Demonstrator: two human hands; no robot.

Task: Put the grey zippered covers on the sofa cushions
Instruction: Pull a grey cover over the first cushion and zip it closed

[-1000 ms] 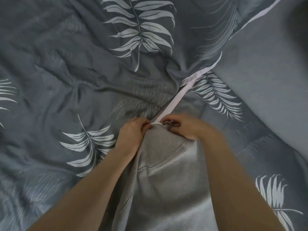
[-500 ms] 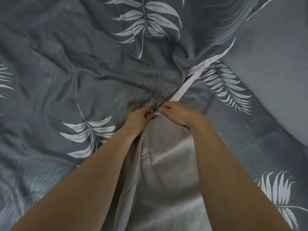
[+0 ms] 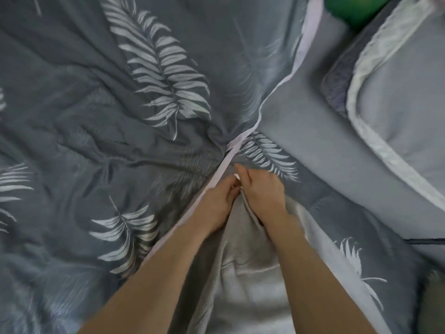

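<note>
A grey cushion cover [image 3: 243, 266] lies bunched between my forearms on the bed. My left hand [image 3: 216, 206] and my right hand [image 3: 262, 189] meet at the cover's far end, fingers curled and pinching the fabric edge side by side. A small pale bit shows between the fingertips; I cannot tell whether it is the zip pull. A plain grey cushion [image 3: 337, 145] lies to the right, apart from both hands.
A dark grey duvet with white leaf prints [image 3: 108, 104] spreads under everything, with a white seam strip [image 3: 243, 138] running diagonally. A grey pillow with white trim [image 3: 404, 97] lies at the far right, and a green object [image 3: 351, 8] sits at the top.
Both hands have moved further away along the white strip with the cover's end. The view has tilted up, bringing the pillow and green object into sight.
</note>
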